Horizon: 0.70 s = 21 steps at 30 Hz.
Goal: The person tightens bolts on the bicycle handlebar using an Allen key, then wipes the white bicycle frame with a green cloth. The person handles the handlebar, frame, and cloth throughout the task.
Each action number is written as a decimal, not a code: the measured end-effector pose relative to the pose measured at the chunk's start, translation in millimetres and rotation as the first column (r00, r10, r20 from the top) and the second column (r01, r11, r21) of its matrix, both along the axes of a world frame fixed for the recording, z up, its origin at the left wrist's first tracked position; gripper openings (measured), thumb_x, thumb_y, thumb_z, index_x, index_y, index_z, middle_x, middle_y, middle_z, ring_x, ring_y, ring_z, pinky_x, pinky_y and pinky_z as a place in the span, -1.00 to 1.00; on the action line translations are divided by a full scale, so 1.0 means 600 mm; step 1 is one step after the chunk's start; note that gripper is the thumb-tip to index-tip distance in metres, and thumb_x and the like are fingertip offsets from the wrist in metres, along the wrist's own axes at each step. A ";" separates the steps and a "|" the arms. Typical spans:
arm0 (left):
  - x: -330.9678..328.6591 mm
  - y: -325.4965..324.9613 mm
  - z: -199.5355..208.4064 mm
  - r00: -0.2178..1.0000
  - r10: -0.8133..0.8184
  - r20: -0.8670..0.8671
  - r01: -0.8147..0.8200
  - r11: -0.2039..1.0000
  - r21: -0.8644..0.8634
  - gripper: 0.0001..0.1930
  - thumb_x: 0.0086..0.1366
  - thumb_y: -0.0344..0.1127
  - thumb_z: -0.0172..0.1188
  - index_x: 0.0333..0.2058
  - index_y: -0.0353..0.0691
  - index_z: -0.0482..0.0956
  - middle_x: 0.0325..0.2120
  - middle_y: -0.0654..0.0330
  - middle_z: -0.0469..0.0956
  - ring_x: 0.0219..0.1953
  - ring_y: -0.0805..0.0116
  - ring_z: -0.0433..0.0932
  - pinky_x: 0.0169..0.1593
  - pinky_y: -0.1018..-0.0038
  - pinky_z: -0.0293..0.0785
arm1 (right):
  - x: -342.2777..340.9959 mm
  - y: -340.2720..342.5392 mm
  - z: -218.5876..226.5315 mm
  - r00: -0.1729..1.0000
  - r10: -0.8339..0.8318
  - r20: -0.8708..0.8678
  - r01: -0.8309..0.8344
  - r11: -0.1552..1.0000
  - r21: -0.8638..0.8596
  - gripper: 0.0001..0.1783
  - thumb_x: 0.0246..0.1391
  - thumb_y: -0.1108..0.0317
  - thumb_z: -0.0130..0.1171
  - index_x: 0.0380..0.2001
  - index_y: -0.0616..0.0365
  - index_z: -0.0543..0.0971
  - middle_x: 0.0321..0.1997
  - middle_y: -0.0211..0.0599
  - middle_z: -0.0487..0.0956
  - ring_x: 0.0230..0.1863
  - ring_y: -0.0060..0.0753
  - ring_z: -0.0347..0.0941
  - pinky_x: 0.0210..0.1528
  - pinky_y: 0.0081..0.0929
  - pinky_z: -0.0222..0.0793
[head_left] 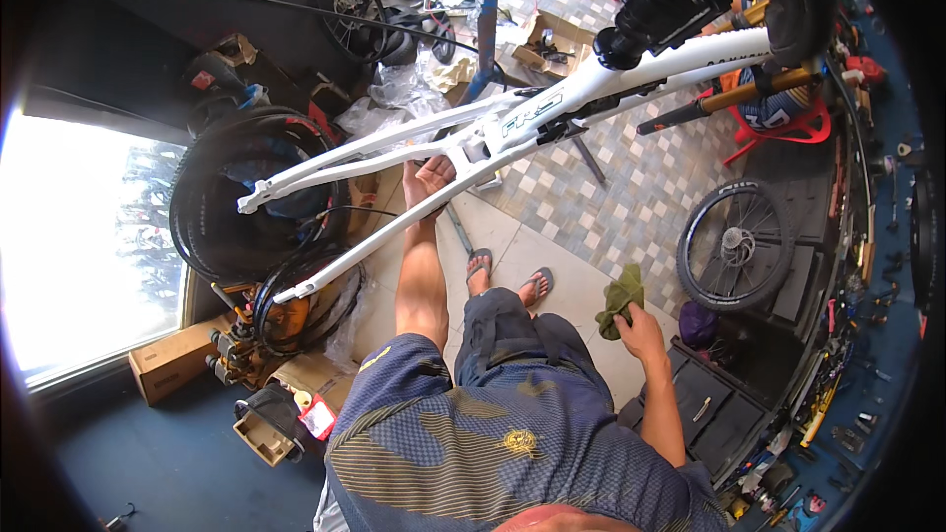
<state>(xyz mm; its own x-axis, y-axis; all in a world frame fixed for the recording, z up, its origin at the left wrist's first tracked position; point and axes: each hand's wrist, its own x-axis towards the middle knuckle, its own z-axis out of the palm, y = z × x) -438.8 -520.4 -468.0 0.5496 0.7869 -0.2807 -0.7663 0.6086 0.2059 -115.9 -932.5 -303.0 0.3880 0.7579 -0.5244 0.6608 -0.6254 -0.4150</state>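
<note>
A white bicycle frame (596, 89) slants across the view ahead of me, its two rear arms reaching down to the left. My left hand (431, 175) reaches up between these arms, its fingers closed at the upper one; the fingertips are partly hidden by the frame. The lower arm of the frame crosses in front of my left wrist. In my right hand (641, 329), off to the right and away from the frame, is a crumpled olive-green cloth (621, 301), pinched at its lower edge.
A blue post (486, 5) rises beside the frame. On the right lie a wheel with a tyre (735, 244), a red stool (810, 128) and a wall of tools (847, 404). Stacked tyres (197, 207) and a cardboard box (172, 360) are on the left.
</note>
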 end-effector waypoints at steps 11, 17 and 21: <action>0.000 0.009 -0.009 0.998 -0.017 -0.054 0.017 1.000 -0.013 -0.02 0.36 0.49 -0.06 0.21 -0.50 0.40 0.15 -0.20 0.52 0.18 -0.10 0.52 0.30 0.09 0.42 | -0.101 0.031 -0.005 0.996 0.034 -0.082 -0.040 0.997 -0.063 -0.63 0.20 0.16 0.24 -0.18 0.30 0.50 -0.29 0.26 0.60 -0.16 0.39 0.53 -0.15 0.07 0.39; 0.004 0.009 -0.018 0.995 -0.099 0.018 0.099 0.995 0.002 -0.03 0.42 0.51 -0.25 0.21 -0.46 0.41 0.15 -0.20 0.52 0.16 -0.11 0.52 0.29 0.09 0.41 | -0.137 0.093 0.014 0.994 0.092 -0.053 -0.095 0.994 -0.052 -0.64 0.22 0.14 0.20 -0.22 0.28 0.48 -0.31 0.25 0.60 -0.15 0.42 0.50 -0.13 0.17 0.35; -0.013 0.019 -0.024 0.984 -0.155 0.087 0.158 0.987 -0.033 -0.11 0.45 0.45 -0.24 0.19 -0.41 0.43 0.12 -0.17 0.55 0.13 -0.08 0.55 0.23 0.07 0.46 | -0.141 0.112 0.013 0.991 0.129 -0.027 -0.130 0.989 -0.070 -0.62 0.21 0.14 0.23 -0.17 0.29 0.50 -0.29 0.27 0.60 -0.15 0.43 0.51 -0.14 0.09 0.37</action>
